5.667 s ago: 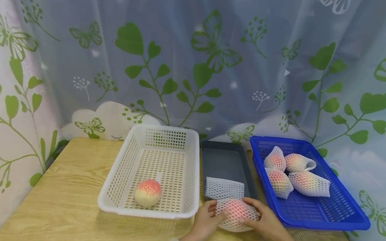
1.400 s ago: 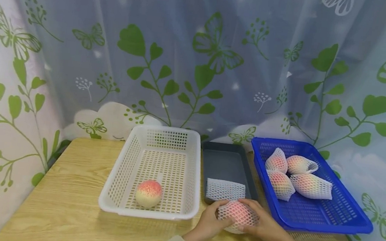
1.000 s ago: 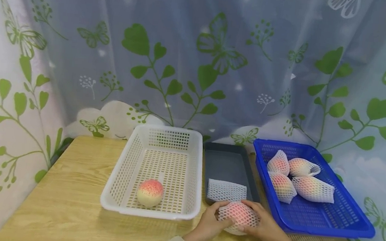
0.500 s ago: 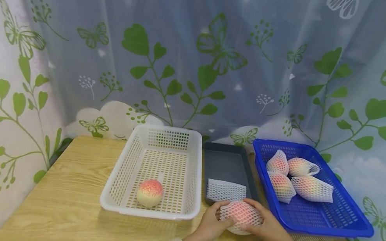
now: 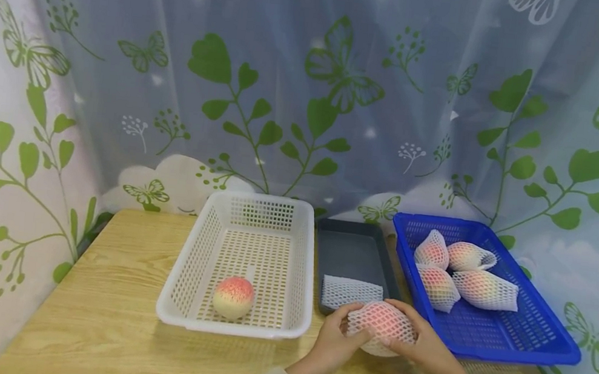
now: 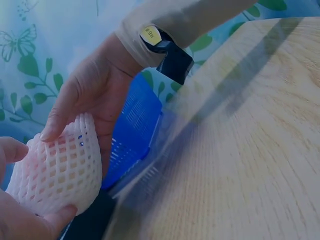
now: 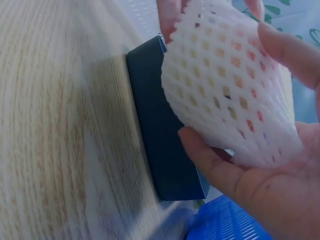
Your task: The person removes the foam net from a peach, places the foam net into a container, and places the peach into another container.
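Observation:
A pink and cream peach in a white foam net sleeve (image 5: 382,328) is held between both hands above the table's front, just before the dark tray. My left hand (image 5: 331,344) grips its left side, thumb toward me. On the right side, my right hand (image 5: 431,351) grips it the same way. In the left wrist view the foam net (image 6: 59,167) wraps the fruit between the fingers of both hands. Seen from the right wrist, the net's end (image 7: 270,145) reaches past the fruit toward the right palm.
A white basket (image 5: 167,295) holds one bare peach (image 5: 233,297). The dark grey tray (image 5: 350,247) has flat foam net sleeves (image 5: 351,293) at its near end. In the blue basket (image 5: 512,355) lie several netted peaches (image 5: 485,289). A patterned curtain (image 5: 277,87) hangs behind the wooden table (image 5: 100,312).
Both hands keep hold of the netted peach and have raised it slightly, a little to the right. Earlier the net stretched wider around the fruit. The baskets and tray stay put.

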A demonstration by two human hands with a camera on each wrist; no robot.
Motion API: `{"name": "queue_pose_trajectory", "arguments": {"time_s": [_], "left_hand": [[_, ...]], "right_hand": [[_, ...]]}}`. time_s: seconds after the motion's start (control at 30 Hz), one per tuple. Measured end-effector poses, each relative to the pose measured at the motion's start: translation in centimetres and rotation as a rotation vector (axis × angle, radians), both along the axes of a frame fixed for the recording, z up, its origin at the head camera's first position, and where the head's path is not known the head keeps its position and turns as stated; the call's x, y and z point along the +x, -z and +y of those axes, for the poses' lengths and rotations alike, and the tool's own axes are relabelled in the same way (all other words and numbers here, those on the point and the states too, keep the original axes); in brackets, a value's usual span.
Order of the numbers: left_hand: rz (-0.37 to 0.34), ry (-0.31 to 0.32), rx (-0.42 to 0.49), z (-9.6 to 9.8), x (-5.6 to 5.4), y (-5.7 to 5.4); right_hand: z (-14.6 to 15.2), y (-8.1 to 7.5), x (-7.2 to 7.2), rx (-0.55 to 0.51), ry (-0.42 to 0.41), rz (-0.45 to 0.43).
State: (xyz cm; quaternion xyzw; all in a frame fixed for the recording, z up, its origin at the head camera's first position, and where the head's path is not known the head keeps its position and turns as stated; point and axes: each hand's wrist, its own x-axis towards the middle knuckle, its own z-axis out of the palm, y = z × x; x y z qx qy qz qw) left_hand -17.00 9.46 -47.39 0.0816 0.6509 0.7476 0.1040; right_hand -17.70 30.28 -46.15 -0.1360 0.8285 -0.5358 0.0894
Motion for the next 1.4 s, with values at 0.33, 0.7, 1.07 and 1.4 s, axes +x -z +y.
{"name": "queue_pose_trajectory", "arguments": {"time_s": [0.33, 0.7, 1.07, 1.4], "left_hand": [[0.073, 0.007, -0.012, -0.4, -0.4, -0.6], [0.252, -0.079, -0.045, -1.5, -0.9, -1.6], [0.232, -0.163, -0.044, -2.1, -1.3, -2.5], [0.186, -0.059, 0.015, -2.1, -1.2, -2.5]], "right_hand": [[-0.1, -0.1, 0.1, -0.120, 0.013, 0.013], [-0.4, -0.5, 0.4, -0.181, 0.028, 0.055], [-0.2, -1.2, 0.4, -0.212, 0.067, 0.056], [-0.2, -1.5, 0.6, -0.313, 0.037, 0.012]]}}
